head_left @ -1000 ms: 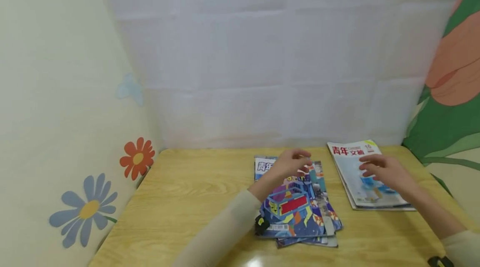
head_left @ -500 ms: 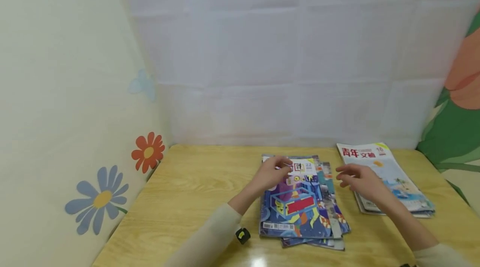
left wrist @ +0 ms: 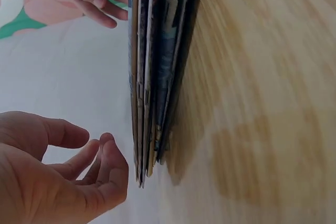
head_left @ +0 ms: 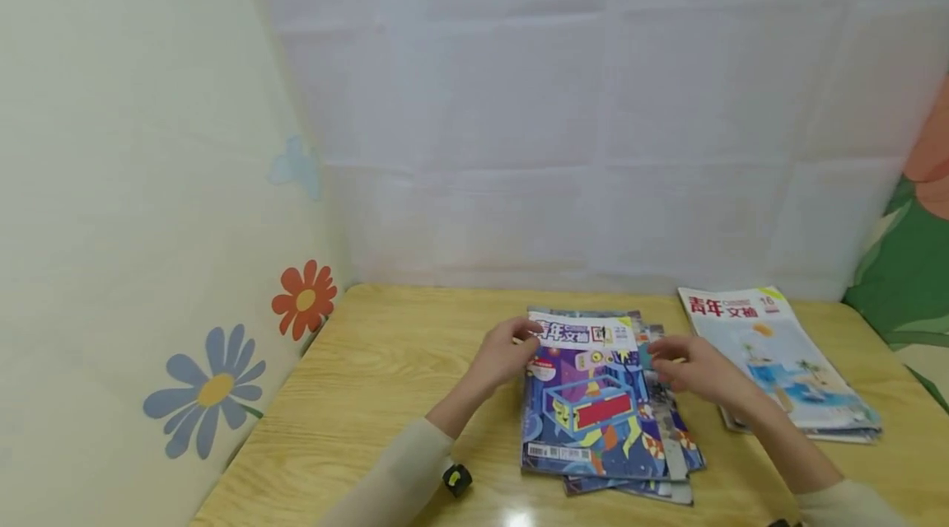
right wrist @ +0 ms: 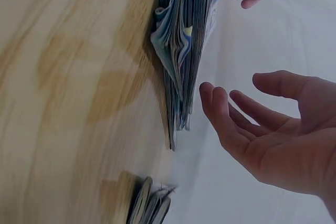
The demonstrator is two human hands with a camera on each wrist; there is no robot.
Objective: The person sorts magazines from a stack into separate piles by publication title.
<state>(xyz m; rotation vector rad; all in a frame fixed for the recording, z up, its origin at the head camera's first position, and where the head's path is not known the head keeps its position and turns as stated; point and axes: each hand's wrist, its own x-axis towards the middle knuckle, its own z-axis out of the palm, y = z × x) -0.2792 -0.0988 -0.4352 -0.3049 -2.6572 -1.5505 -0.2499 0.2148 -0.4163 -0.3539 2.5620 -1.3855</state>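
A stack of magazines (head_left: 586, 403) lies on the wooden table, its pieces fanned unevenly, with a purple-and-blue cover on top. At the stack's upper left, my left hand (head_left: 507, 354) hovers with loosely bent fingers. On the opposite side my right hand (head_left: 689, 366) is held beside the right edge, fingers relaxed. Both wrist views show a gap between the hand and the stack: the left hand (left wrist: 68, 166) near the spines (left wrist: 144, 93), the right hand (right wrist: 273, 124) near the page edges (right wrist: 181, 51). Neither hand holds anything.
A second pile of magazines (head_left: 786, 362) with a pale beach cover sits to the right, behind my right forearm. White sheeting (head_left: 482, 140) hangs along the table's back edge. A wall with painted flowers (head_left: 215, 389) borders the left side.
Both hands have shifted left and lower, from above the two piles to either side of the fanned stack. The head view has turned slightly. The magazines stay where they were.
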